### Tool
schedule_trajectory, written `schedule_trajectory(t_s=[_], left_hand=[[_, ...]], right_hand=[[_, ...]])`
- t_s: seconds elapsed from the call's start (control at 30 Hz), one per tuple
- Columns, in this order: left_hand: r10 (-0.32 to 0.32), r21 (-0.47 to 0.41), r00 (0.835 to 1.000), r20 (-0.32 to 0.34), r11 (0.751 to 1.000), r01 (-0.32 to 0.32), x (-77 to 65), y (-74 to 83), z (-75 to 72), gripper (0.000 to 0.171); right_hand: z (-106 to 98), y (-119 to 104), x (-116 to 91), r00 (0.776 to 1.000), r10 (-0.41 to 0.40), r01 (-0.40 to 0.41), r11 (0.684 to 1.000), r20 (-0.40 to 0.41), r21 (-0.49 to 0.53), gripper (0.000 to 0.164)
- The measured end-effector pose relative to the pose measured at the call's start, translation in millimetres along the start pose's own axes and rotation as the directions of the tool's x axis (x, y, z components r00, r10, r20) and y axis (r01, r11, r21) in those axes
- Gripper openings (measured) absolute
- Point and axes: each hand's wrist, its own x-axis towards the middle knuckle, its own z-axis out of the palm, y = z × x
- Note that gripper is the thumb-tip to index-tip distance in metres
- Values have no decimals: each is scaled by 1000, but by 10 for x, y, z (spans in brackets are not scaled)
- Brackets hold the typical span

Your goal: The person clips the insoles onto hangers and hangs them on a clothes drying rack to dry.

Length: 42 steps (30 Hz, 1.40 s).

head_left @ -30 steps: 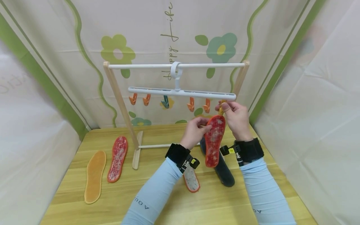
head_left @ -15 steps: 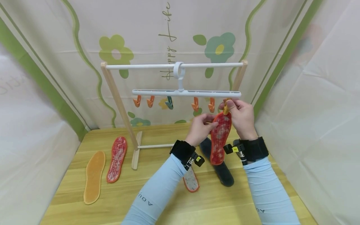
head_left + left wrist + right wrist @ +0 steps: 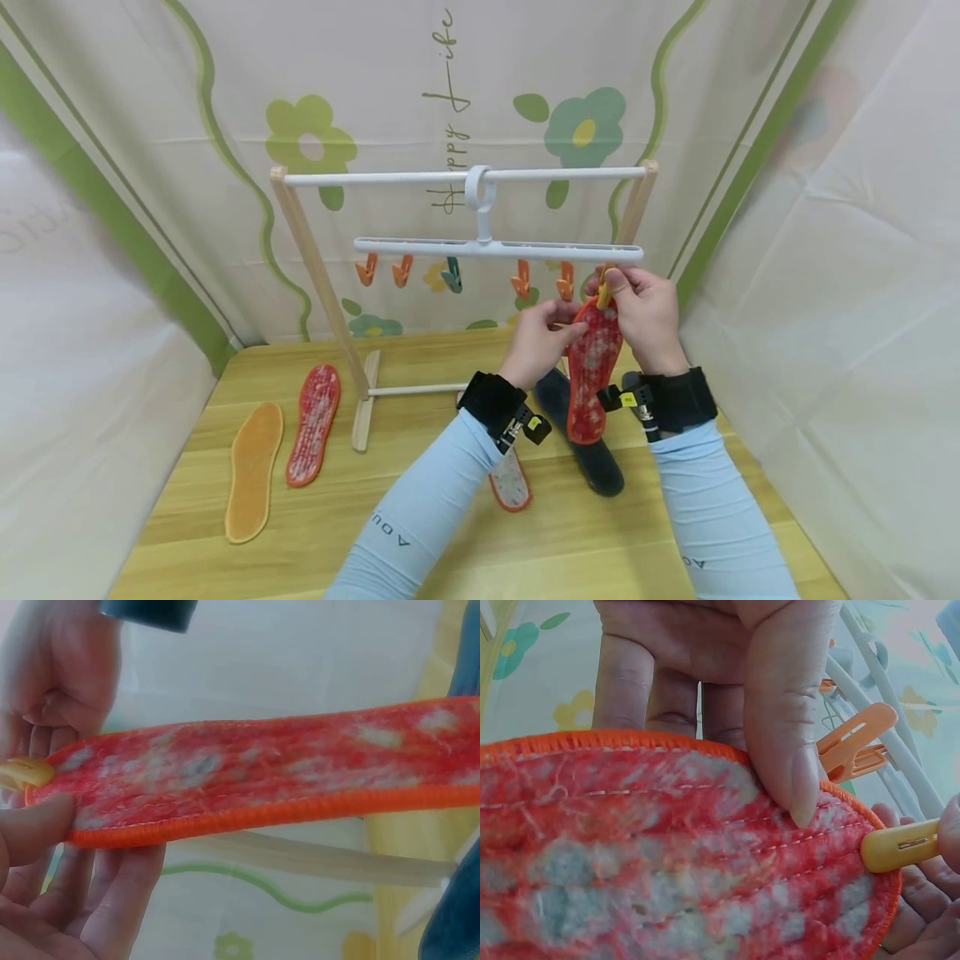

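A red mottled insole [image 3: 594,375] with orange edging hangs below the right end of the white hanger [image 3: 498,248]. My left hand [image 3: 537,343] pinches its upper edge, thumb on the front and fingers behind. A yellow clothes clip [image 3: 604,293] sits over the insole's top end, and my right hand [image 3: 647,321] pinches that clip between thumb and fingers. In the right wrist view the yellow clip [image 3: 892,849] overlaps the insole's rim. Beside it on the hanger is an orange clip [image 3: 566,282].
A rack with a white rod [image 3: 375,178] bears the hanger. Other clips, including a green one [image 3: 452,275], dangle from it. On the wooden table [image 3: 337,542] lie an orange insole [image 3: 253,473], another red insole [image 3: 312,425], a greyish insole [image 3: 511,483] and a dark insole [image 3: 596,467].
Both hands have moved a little right with the insole and the clip, and the hanger has shifted right too. Over the last half second the hands have barely moved.
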Motion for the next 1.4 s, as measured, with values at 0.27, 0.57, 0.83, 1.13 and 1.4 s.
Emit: schedule_trajectory(t_s=[0.27,0.57,0.83,1.13,1.4], left_hand=[[4,-3,1000,-1,1000,-4,10,-32,12,22],[3,40,1000,8,999,-3,36,-104,-4,24],[-6,39,1000,18,999,5,57,-169,-37,26],[-22,59,1000,10,998,21,62,-231,-67,28],[-12,55,1000,10,998,11,93,-301,-92,29]], right_hand=[[-32,21,-8,1000,19,-18,999,17,-27,40],[-50,97,-16,997,41,-42,999,66,13,43],[-52,167,-37,986,111,-108,994,127,-25,46],[-41,248,-50,978,133,-133,991,162,-12,45],[-39,331,-47,968,158,-152,987,194,-45,47]])
